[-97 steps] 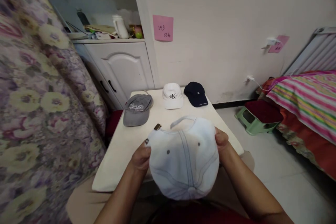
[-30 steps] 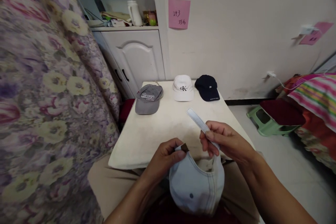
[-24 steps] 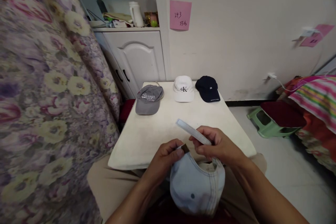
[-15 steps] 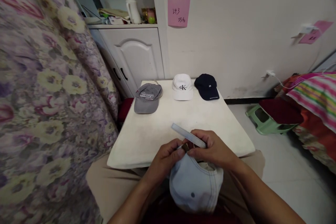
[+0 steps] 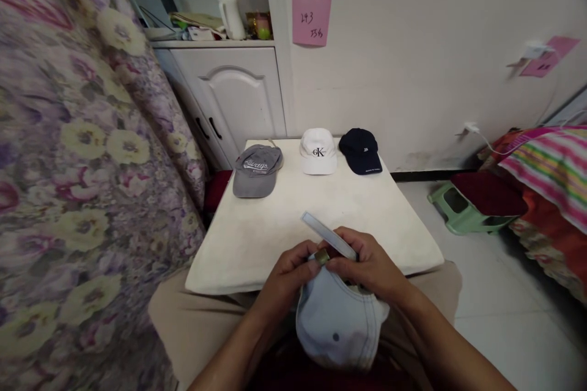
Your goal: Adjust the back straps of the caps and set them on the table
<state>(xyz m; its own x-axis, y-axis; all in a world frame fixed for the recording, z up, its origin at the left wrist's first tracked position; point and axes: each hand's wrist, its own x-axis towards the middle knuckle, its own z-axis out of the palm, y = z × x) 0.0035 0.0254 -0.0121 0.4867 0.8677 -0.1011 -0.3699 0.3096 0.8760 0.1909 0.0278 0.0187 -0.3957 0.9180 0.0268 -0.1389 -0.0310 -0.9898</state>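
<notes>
A light blue baseball cap hangs over my lap, its back opening turned up toward the table. My left hand pinches the cap's edge beside a brass-coloured buckle. With thumb and fingers closed, my right hand grips the other side of the opening at the cap's strap. The strap's loose end points up and left over the table. Fingers partly cover where strap and buckle meet.
On the cream-covered table lie a grey cap, a white cap and a navy cap. A floral curtain hangs at left. A green stool stands at right.
The buckle has turned so its brass face shows more. Both hands stay on the cap, almost in place; the three caps on the table have not moved.
</notes>
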